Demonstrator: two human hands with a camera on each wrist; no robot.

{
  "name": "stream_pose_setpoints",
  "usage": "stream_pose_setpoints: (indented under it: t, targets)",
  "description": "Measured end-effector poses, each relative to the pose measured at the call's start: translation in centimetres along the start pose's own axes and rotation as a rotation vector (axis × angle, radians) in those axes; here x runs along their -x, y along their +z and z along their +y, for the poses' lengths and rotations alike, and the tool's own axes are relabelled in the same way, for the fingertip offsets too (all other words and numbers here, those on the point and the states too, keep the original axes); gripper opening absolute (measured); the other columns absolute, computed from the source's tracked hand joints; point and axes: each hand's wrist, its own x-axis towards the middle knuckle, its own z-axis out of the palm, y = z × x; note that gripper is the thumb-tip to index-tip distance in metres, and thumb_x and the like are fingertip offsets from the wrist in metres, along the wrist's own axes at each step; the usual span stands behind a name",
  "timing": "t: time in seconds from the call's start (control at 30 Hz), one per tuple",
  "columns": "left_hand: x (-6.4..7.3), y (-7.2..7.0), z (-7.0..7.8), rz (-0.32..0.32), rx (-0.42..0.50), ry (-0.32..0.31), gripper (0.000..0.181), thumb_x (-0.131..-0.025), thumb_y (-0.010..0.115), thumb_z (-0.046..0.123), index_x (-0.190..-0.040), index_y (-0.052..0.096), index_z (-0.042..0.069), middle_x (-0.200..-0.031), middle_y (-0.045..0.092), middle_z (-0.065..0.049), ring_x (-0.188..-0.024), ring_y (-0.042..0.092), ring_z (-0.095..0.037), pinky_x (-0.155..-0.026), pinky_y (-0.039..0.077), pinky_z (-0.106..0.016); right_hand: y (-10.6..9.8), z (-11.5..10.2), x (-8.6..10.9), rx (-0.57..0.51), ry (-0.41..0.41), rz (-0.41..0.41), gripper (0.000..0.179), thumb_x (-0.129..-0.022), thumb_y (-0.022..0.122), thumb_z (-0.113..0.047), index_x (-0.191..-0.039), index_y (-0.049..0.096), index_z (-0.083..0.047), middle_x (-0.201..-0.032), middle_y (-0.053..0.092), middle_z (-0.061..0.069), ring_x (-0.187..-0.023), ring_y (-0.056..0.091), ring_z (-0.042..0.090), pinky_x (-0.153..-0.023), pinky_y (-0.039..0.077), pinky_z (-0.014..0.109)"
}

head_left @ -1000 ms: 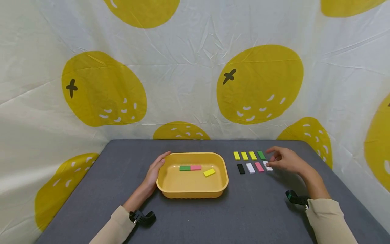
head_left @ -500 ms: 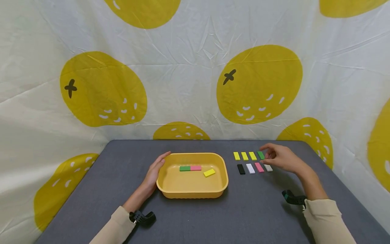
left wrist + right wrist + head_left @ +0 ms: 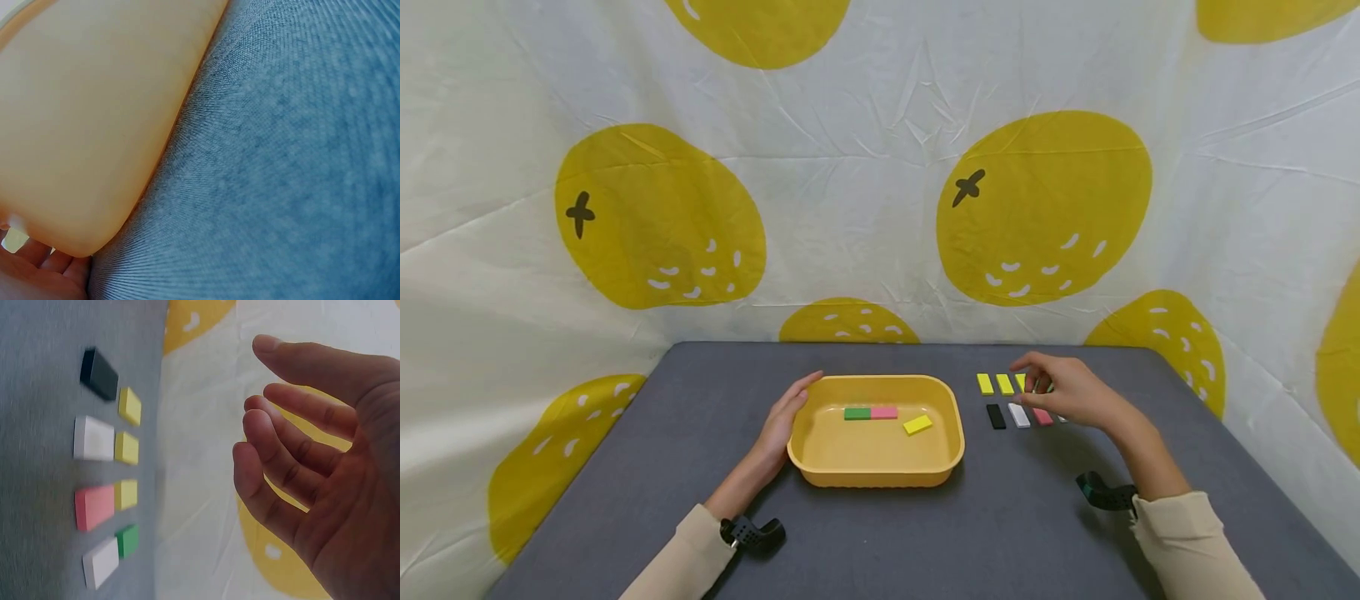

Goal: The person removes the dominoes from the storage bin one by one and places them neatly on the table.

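In the head view, my left hand (image 3: 777, 429) rests against the left side of a yellow plastic tub (image 3: 876, 480), fingers extended along its outer wall. The left wrist view shows that wall (image 3: 94, 125) close up, with the fingers (image 3: 37, 253) at its lower corner. Inside the tub lie a green block (image 3: 857, 413) and a pink block (image 3: 883, 412) end to end, and a yellow block (image 3: 917, 425) at an angle. My right hand (image 3: 1071, 392) hovers over the right-hand blocks, thumb and fingers apart with nothing between them. It partly hides the pink block (image 3: 95, 507) and green block (image 3: 128, 541) there.
Two rows of small flat blocks lie right of the tub. The far row has yellow blocks (image 3: 985, 384) and the green one; the near row has a black block (image 3: 996, 417), white blocks (image 3: 1018, 416) and the pink one. A fruit-print cloth (image 3: 865, 208) hangs behind the grey table (image 3: 865, 542).
My right hand has moved left over the blocks, from the white block at the right end to above the pink and green ones. The left hand and tub stay put.
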Motion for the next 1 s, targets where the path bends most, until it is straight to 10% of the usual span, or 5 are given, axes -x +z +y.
stream_pose_setpoints:
  t: [0.5,1.0]
  targets:
    - [0.2,-0.2,0.2,0.012,-0.004,-0.017,0.048,-0.114,0.032,0.026,-0.160,0.040,0.013,-0.167,0.036,-0.006,-0.154,0.034,-0.027,-0.124,0.031,-0.051,3.6,-5.1,-3.7,-0.023,-0.224,-0.017,0.033,-0.090,0.080,-0.014,-0.121,0.069,-0.007,-0.086,0.066,-0.006,-0.073,0.060,0.004,-0.068,0.054,0.025]
    - [0.1,0.1,0.4,0.003,0.015,0.007,0.047,-0.115,0.032,0.024,-0.159,0.040,0.012,-0.168,0.034,-0.010,-0.155,0.033,-0.031,-0.125,0.027,-0.056,7.7,-8.6,-7.9,0.142,-0.206,-0.169,0.030,-0.087,0.078,-0.013,-0.117,0.075,-0.007,-0.087,0.068,-0.001,-0.074,0.054,0.011,-0.068,0.049,0.025]
